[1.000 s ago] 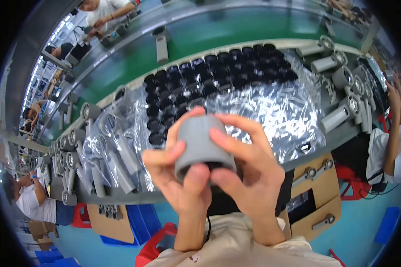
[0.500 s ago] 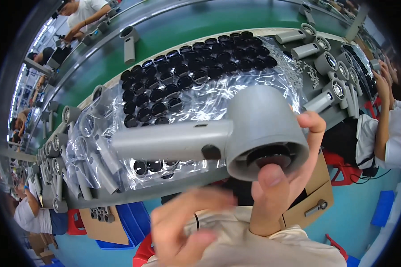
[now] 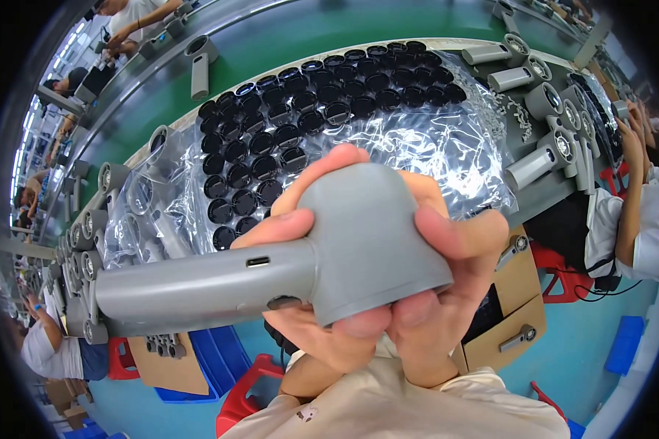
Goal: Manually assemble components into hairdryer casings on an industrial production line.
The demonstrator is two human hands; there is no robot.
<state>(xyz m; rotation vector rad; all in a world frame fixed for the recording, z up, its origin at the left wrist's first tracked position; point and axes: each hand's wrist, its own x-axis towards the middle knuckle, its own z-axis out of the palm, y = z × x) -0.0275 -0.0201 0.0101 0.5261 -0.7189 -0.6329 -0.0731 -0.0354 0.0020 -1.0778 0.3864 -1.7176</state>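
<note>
Both of my hands hold up a grey hair dryer housing (image 3: 370, 238), its wide barrel between them and its handle stretching to the left. My left hand (image 3: 326, 333) wraps the barrel where the handle joins, with fingers over the top and the thumb at the lower rim. From the other side, my right hand (image 3: 458, 263) grips the barrel, its thumb pressed into the lower opening beside the left thumb. The inside of that opening is hidden from here. Behind the housing, rows of round black caps (image 3: 311, 121) lie on clear plastic sheeting (image 3: 417, 150).
More grey housings stand at the left (image 3: 91, 227) and right (image 3: 538, 157) of the bench. Small pale parts (image 3: 520, 121) lie near the right ones. Beyond runs a green conveyor belt (image 3: 271, 44). Below are a red stool (image 3: 245, 391), blue bin (image 3: 216, 358) and cardboard box (image 3: 509, 322). Co-workers sit nearby.
My left hand has come up from below and closed on the housing. The barrel has tilted, turning its opening out of sight, and the housing has moved left and lower.
</note>
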